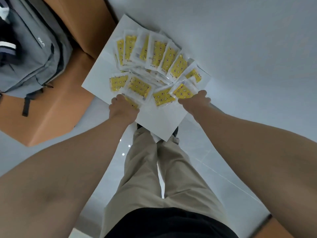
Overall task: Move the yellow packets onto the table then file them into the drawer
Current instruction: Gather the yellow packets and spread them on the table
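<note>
Left hand (123, 107) and right hand (194, 100) curled tight on near edge of white board (154, 124), held above floor. Yellow packets (154, 54) fanned loose across board. Likely carrying step; next calls for level board, gentle set-down on desk

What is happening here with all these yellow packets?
A person stands holding a white board by its near edge, with the left hand and the right hand gripping one side each. Many yellow packets lie spread on it, overlapping. No table or drawer is in view, so nothing is filed yet. A grey backpack rests on a cardboard box to the left.
</note>
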### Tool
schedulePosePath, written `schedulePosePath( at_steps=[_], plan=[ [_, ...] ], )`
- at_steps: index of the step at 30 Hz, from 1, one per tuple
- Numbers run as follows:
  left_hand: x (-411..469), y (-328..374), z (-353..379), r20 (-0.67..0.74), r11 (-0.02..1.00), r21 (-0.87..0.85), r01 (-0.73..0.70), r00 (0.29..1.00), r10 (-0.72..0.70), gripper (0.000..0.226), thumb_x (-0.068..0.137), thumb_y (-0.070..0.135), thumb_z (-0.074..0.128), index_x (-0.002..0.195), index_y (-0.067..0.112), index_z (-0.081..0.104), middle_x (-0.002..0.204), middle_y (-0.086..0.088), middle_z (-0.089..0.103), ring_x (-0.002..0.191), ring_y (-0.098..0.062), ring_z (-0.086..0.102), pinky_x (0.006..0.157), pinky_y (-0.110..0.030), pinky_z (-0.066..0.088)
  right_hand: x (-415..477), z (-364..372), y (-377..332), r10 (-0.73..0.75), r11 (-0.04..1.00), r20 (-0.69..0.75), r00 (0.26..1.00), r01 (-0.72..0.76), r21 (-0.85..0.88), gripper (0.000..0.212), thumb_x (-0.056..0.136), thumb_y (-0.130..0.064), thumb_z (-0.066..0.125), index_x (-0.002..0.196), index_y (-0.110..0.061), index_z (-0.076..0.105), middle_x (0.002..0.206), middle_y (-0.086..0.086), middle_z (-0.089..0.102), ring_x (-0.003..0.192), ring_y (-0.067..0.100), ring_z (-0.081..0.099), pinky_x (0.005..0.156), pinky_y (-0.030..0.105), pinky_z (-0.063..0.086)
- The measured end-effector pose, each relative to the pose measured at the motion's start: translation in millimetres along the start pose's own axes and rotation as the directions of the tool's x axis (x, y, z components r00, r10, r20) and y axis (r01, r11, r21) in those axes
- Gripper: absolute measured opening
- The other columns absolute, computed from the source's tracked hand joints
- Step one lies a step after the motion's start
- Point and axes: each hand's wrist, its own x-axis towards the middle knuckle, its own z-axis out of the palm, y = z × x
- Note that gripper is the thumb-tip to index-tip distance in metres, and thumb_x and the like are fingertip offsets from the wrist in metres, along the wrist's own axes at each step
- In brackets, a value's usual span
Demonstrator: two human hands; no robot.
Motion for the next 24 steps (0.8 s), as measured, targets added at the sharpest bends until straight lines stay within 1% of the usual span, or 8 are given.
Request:
schedulePosePath(
  at_steps=[3,6,8,10,14,18,21,24],
  plan=[
    [24.1,-5.6,8.0,-0.048,1.000,0.017,-0.008,0.999,0.008,0.079,0.087,0.027,0.074,0.148,0.007,0.028,0.147,-0.015,0.034,0.133,-0.036,0.038,0.109,-0.040,0.034,22.3,16.6,-7.6,-0.067,0.989,-0.066,0.996,0.057,-0.138,0.107,0.075,-0.057,0.077,0.152,-0.019,0.014,0.149,0.012,0.025,0.133,0.036,0.037,0.092,0.043,0.042],
    [43.7,-15.9,13.1,-0.049,0.999,0.047,0.002,0.999,0.001,0.090,0.083,0.024,0.078,0.152,0.008,0.021,0.151,-0.013,0.028,0.136,-0.036,0.034,0.108,-0.042,0.036,40.0,28.2,-14.3,-0.070,0.983,-0.079,0.994,0.056,-0.175,0.126,0.071,-0.061,0.082,0.158,-0.024,-0.002,0.161,0.012,0.009,0.144,0.038,0.024,0.109,0.048,0.035],
    [52.7,-22.6,17.1,-0.040,0.996,0.094,0.006,0.999,-0.002,0.098,0.080,0.023,0.082,0.154,0.011,0.017,0.154,-0.011,0.024,0.138,-0.035,0.032,0.107,-0.043,0.038,50.3,34.7,-17.1,-0.072,0.981,-0.081,0.994,0.056,-0.187,0.136,0.068,-0.062,0.084,0.159,-0.026,-0.010,0.164,0.013,0.000,0.148,0.038,0.017,0.115,0.050,0.029],
    [58.8,-28.3,21.8,-0.048,0.990,0.138,-0.005,0.999,0.012,0.102,0.078,0.024,0.085,0.154,0.013,0.017,0.154,-0.010,0.024,0.138,-0.034,0.032,0.106,-0.045,0.040,59.2,40.8,-17.9,-0.083,0.976,-0.084,0.993,0.064,-0.209,0.140,0.066,-0.063,0.085,0.158,-0.027,-0.014,0.164,0.013,-0.001,0.148,0.038,0.015,0.117,0.052,0.027],
    [64.2,-36.5,28.5,-0.125,0.979,0.194,-0.056,0.989,0.081,0.104,0.075,0.035,0.087,0.153,0.016,0.021,0.146,-0.011,0.034,0.134,-0.033,0.036,0.101,-0.050,0.043,72.7,47.4,-14.2,-0.110,0.980,-0.156,0.982,0.081,-0.183,0.141,0.062,-0.061,0.088,0.160,-0.027,-0.008,0.154,0.010,0.018,0.138,0.036,0.027,0.109,0.052,0.037],
    [66.5,-44.7,30.2,-0.165,0.981,0.163,-0.106,0.977,0.133,0.103,0.072,0.040,0.088,0.150,0.012,0.026,0.138,-0.015,0.046,0.130,-0.035,0.044,0.102,-0.048,0.041,77.7,47.3,-11.1,-0.089,0.979,-0.200,0.976,0.049,-0.200,0.142,0.058,-0.070,0.084,0.160,-0.024,-0.004,0.147,0.010,0.026,0.130,0.035,0.034,0.104,0.049,0.039],
    [66.9,-47.9,26.7,-0.156,0.974,0.147,-0.171,0.969,0.194,0.076,0.076,0.044,0.085,0.130,0.007,0.046,0.124,-0.016,0.055,0.116,-0.036,0.053,0.095,-0.048,0.046,79.9,45.7,-10.8,-0.072,0.981,-0.201,0.977,0.033,-0.192,0.141,0.058,-0.073,0.082,0.160,-0.022,0.000,0.144,0.013,0.032,0.134,0.034,0.034,0.107,0.049,0.037],
    [65.6,-46.7,22.2,-0.189,0.930,0.189,-0.314,0.918,0.349,0.053,0.079,0.043,0.081,0.110,0.006,0.059,0.115,-0.014,0.055,0.109,-0.036,0.052,0.090,-0.045,0.044,83.1,46.1,-10.5,-0.056,0.991,-0.182,0.982,0.032,-0.132,0.137,0.060,-0.067,0.084,0.160,-0.022,0.001,0.149,0.014,0.033,0.140,0.035,0.031,0.111,0.049,0.034]
  ],
)
